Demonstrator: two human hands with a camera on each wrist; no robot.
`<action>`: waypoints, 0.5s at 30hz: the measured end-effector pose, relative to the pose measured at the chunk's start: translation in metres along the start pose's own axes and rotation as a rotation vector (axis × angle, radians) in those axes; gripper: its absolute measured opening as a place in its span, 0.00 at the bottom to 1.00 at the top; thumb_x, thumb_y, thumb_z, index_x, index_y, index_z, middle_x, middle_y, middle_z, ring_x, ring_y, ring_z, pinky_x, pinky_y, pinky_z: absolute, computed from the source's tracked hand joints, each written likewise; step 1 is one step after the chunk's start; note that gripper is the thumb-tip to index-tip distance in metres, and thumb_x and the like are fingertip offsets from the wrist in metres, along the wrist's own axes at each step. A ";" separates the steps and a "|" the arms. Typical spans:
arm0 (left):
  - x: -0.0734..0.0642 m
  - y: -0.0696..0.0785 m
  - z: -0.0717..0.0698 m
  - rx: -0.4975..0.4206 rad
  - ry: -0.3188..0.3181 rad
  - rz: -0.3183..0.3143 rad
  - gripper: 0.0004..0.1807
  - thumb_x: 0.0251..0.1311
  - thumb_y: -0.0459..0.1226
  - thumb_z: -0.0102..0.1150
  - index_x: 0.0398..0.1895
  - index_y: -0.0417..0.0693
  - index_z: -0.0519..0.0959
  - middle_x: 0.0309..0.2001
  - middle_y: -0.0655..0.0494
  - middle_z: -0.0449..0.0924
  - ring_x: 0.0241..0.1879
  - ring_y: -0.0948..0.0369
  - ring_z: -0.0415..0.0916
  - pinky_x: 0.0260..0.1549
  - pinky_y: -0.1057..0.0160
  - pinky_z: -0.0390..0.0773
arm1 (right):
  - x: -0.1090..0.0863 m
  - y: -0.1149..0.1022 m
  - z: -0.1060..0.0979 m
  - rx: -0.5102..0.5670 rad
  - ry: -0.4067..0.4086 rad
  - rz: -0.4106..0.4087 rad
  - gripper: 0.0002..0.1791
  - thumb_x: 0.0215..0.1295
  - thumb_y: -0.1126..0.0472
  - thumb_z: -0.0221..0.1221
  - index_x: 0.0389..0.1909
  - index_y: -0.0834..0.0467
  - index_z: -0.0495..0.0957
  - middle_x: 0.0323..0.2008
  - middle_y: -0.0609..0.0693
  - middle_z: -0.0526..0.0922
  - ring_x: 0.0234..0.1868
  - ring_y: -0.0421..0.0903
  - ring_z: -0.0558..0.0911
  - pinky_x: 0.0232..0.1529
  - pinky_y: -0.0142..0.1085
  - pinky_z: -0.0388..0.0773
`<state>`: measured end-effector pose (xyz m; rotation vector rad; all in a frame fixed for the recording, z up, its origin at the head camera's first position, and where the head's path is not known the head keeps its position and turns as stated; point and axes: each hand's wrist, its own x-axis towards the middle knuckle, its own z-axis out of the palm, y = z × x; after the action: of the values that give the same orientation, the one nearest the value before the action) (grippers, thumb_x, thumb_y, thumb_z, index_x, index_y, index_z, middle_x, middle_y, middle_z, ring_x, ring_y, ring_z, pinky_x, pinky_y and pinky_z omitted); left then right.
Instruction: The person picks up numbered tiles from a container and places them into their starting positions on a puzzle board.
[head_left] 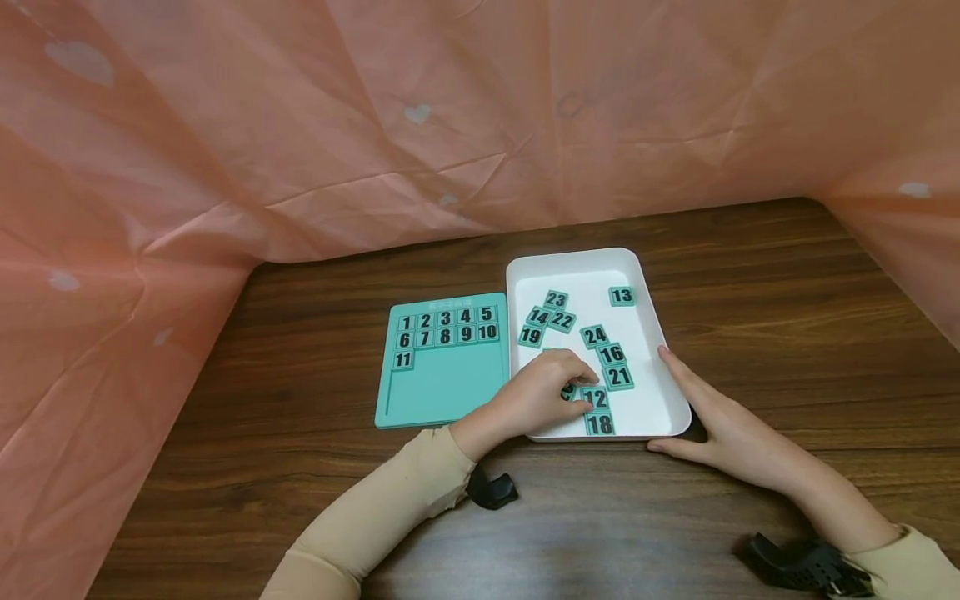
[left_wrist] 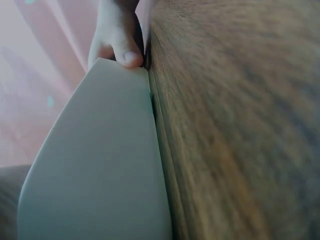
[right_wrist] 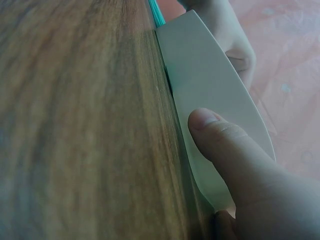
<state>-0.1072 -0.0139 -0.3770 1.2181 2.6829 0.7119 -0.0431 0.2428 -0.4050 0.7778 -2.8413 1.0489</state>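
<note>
My left hand (head_left: 543,390) reaches over the front of a white tray (head_left: 660,392). Its thumb and forefinger pinch the number 12 tile (head_left: 597,398) at the upper and lower edges. Just below lies the 18 tile (head_left: 600,425); two other tiles are partly hidden by the hand. My right hand (head_left: 738,433) steadies the tray's front right corner, its straight fingers along the side. In the right wrist view its thumb (right_wrist: 215,131) presses the front wall. A teal number board (head_left: 442,392), left of the tray, carries tiles 1 to 11 in order.
Inside the tray, tiles 23, 14, 22 and 19 cluster at the left. Tiles 24, 16 and 21 form a slanted line, and the 13 tile (head_left: 622,297) lies at the back right. A pink curtain (head_left: 450,108) surrounds the wooden table (head_left: 300,333).
</note>
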 end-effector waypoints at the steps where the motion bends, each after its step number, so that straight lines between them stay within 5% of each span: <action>1: 0.000 0.000 0.000 0.002 -0.004 -0.001 0.15 0.55 0.38 0.68 0.46 0.45 0.83 0.42 0.58 0.81 0.42 0.67 0.73 0.44 0.75 0.69 | 0.000 0.000 0.000 0.001 0.000 0.000 0.61 0.53 0.48 0.70 0.76 0.51 0.37 0.72 0.63 0.50 0.68 0.57 0.59 0.54 0.12 0.46; 15: -0.002 0.000 -0.001 0.067 -0.061 0.029 0.17 0.58 0.39 0.64 0.50 0.43 0.82 0.45 0.56 0.80 0.47 0.64 0.73 0.52 0.72 0.66 | 0.000 -0.001 0.001 -0.003 0.007 -0.006 0.61 0.52 0.49 0.71 0.76 0.52 0.38 0.72 0.64 0.51 0.67 0.57 0.59 0.54 0.12 0.46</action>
<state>-0.1058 -0.0155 -0.3759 1.2759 2.6645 0.5828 -0.0422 0.2417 -0.4053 0.7798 -2.8324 1.0447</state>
